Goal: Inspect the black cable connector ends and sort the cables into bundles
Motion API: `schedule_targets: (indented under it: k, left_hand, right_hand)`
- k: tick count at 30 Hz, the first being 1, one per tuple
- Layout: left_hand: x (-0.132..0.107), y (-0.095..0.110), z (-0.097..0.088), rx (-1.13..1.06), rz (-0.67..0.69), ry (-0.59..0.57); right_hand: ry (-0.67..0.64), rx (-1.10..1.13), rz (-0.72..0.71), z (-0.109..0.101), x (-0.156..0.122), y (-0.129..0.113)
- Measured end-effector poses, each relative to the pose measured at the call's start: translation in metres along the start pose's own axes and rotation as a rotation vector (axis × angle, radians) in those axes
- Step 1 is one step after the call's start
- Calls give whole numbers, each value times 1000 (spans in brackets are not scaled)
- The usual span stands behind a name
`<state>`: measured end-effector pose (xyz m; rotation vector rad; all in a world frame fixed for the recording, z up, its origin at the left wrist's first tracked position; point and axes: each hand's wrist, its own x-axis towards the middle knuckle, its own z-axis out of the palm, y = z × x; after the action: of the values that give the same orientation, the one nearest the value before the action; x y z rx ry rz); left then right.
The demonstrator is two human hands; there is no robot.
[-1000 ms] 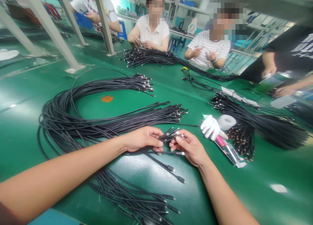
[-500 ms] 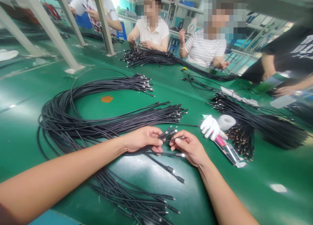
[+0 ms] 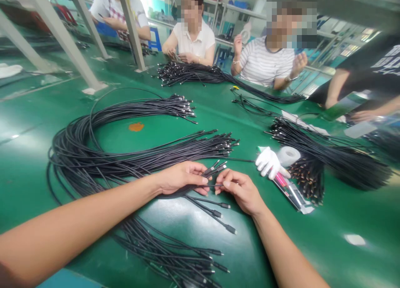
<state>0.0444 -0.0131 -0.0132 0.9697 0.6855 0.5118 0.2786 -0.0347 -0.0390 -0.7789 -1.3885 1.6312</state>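
Note:
My left hand (image 3: 187,179) is closed around several black cables (image 3: 215,168), whose metal-tipped plugs stick out past the thumb and fingers. Just to its right, my right hand (image 3: 239,189) pinches the end of one cable (image 3: 215,185) between thumb and fingers; the plug itself is mostly hidden by them. Below the hands, several loose cable ends (image 3: 229,229) hang over the green tabletop. A big curved bundle of black cables (image 3: 71,150) lies behind and left of my hands, with one end in two groups. Another spread of cable ends (image 3: 193,263) lies nearer to me.
Right of my hands lie a white glove (image 3: 268,161), a roll of clear tape (image 3: 289,156) and a pink-and-black tool (image 3: 290,188). Further cable bundles (image 3: 331,154) lie beyond them. Metal posts (image 3: 84,67) rise from the green table (image 3: 312,246). Several people sit across.
One loose cable end beside my right hand has dropped lower and turned. My right fingers have closed further over the cable tip. Across the table, a person in stripes has raised a hand.

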Motion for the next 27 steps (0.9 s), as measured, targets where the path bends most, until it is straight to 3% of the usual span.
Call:
schedule_targets:
  k: [5,12,20,27]
  left_hand:
    - [0,0,0,-5,-4,-5]
    - [-2,1,1,15,-1,-17]
    - [-2,-6,3,166,-24,-36]
    - [-2,-3,7,126,-23,7]
  right_hand:
    - [-59,-14,-23,1,0,-3]
    - [63,-33,100,3,2,-2]
    - [62,-28,137,7,3,-8]
    - [51,35,136,8,2,-8]
